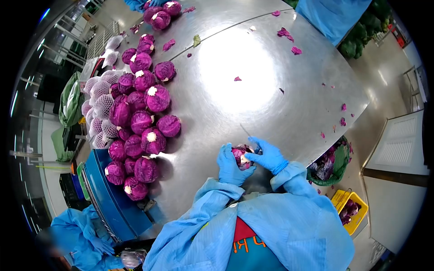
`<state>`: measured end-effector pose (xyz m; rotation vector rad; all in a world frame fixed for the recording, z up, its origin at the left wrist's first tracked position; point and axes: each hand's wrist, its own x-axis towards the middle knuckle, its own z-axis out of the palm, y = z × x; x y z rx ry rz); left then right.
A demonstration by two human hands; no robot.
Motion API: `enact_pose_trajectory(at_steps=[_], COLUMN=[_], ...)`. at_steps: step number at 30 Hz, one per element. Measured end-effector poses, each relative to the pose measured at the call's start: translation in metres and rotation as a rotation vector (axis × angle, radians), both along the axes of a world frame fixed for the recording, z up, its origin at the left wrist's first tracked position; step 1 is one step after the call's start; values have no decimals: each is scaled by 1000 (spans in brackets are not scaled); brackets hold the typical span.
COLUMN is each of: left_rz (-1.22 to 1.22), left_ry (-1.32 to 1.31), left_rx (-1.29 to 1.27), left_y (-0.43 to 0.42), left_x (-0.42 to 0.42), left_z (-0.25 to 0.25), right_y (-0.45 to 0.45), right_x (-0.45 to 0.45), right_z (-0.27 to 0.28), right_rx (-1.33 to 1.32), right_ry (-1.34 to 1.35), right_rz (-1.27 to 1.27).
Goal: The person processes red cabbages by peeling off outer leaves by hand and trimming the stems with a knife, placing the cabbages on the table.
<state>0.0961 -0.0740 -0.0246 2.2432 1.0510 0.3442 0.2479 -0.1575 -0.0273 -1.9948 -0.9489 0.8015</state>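
Note:
In the head view, a purple cabbage [241, 156] with a pale cut stem end sits in my left hand [229, 166], its blue-gloved fingers curled around it. My right hand [270, 156], also gloved, is closed on a knife [244, 130]; the thin blade points up and away over the metal table. The right thumb reaches against the cabbage. The knife's handle is hidden in my fingers. To the left, a heap of purple cabbages [138, 122] lies on the table, several with white stem ends showing.
White foam net sleeves [101, 106] line the left edge of the metal table [194, 180]. A blue machine or cabinet [113, 198] and a co-worker's sleeve [74, 230] are lower left. Leaf scraps [296, 50] are scattered about. A green basket [323, 180] and yellow crate [359, 220] stand right.

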Motion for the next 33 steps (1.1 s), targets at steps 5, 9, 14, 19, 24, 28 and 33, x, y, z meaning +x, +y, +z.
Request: enact_pose_trajectory(at_steps=[5,9,14,19,24,28,33], left_rz=[-22,46,211,141,-117,-288,-247], left_ry=[-50,-343,-662,-515,-330,-53,-64], left_rx=[-92,-467,-751,-488,-10,-127,-154], left_y=[12,27,43,35,35,41,43], left_x=[-28,-51,-87,-44,0,-2,4], left_z=[4,-21,-62,-27,-24,11,8], right_y=[-2,-16,-81,-88,-5,40,48], right_x=[7,22,109,106,24,-9,7], right_z=[-32,-57,-38,5,10,21,13], right_rx=[-10,-90,-272,-87,140,83,-32], right_ry=[161,95,-91,-239,141,114,44], right_rz=[-35,-193,-411,-603,-145,51,149])
